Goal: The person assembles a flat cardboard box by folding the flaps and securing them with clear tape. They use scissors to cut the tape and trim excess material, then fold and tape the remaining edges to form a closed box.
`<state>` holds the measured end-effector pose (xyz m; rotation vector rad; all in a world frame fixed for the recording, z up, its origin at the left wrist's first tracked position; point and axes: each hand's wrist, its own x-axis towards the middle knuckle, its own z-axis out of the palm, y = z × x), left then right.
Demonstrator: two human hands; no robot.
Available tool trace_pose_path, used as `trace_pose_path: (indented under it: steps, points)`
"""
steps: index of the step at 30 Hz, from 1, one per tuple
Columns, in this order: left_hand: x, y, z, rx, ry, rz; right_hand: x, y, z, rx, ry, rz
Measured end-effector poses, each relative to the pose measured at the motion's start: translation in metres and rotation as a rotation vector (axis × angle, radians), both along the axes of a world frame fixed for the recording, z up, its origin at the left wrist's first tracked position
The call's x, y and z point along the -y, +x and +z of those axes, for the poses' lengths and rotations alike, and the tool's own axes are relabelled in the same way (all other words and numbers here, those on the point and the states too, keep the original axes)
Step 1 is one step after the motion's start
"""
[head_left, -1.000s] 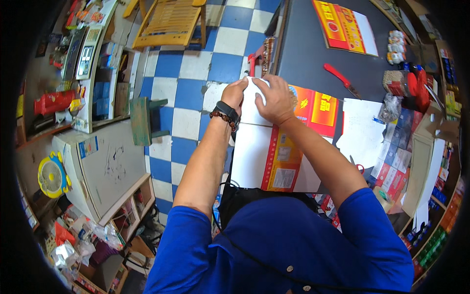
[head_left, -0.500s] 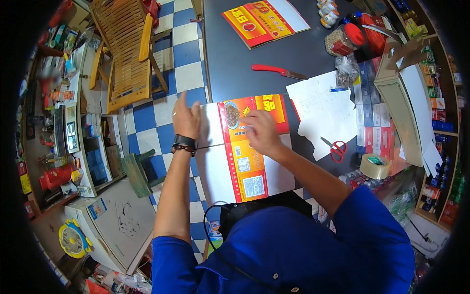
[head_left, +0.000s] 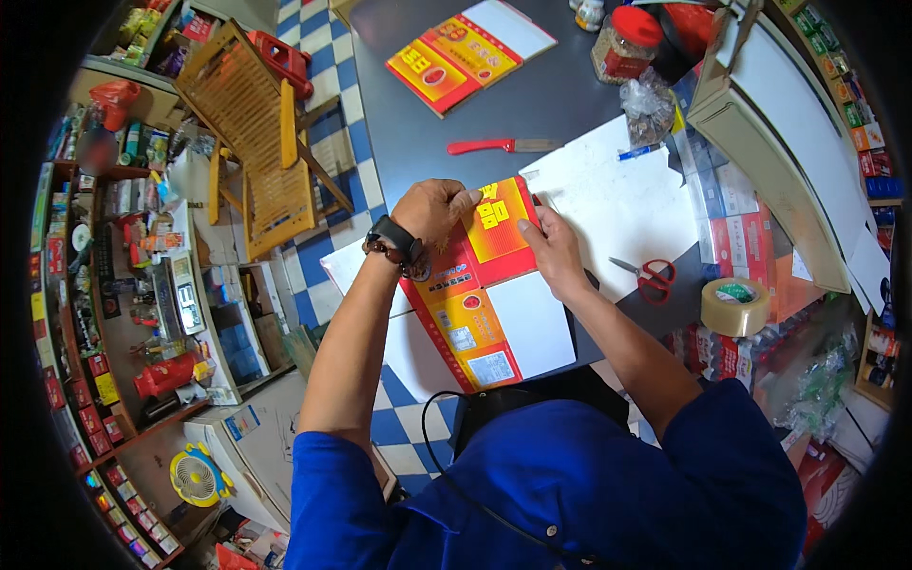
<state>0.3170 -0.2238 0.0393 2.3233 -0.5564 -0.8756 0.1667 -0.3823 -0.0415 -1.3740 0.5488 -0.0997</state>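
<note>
A flattened cardboard box (head_left: 532,318), white with red and yellow printed panels, lies at the table's near edge. Bent over its far part, my left hand (head_left: 427,211) pinches the left side of a red and yellow flap, thumb and fingers together. The same flap's right edge is gripped by my right hand (head_left: 556,252), thumb on top and fingers underneath, partly hidden. Beyond the box is a red-handled knife (head_left: 489,146). Scissors with red handles (head_left: 654,280) rest to the right of my right hand.
Another folded printed cardboard piece (head_left: 465,57) lies farther off. A torn white sheet (head_left: 608,195), a tape roll (head_left: 734,306), a red-lidded jar (head_left: 625,46) and a tied plastic bag (head_left: 650,109) are on the right. A wooden chair (head_left: 252,133) stands left of the table.
My left hand has come from beside the box onto its flap and taken hold. My right hand has shifted right to the flap's edge. The box is turned and its flap lifted; the view has shifted.
</note>
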Motion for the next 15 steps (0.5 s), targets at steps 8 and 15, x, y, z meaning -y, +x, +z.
trace_pose_path:
  steps: [8,15]
  points:
    - [0.024,-0.023,0.154,0.461,-0.126,0.008,0.028,0.014,0.138,0.351,-0.127,0.036]
    - [0.026,-0.055,0.218,0.288,-0.291,0.098,0.04,0.002,0.216,0.474,-0.4,0.109]
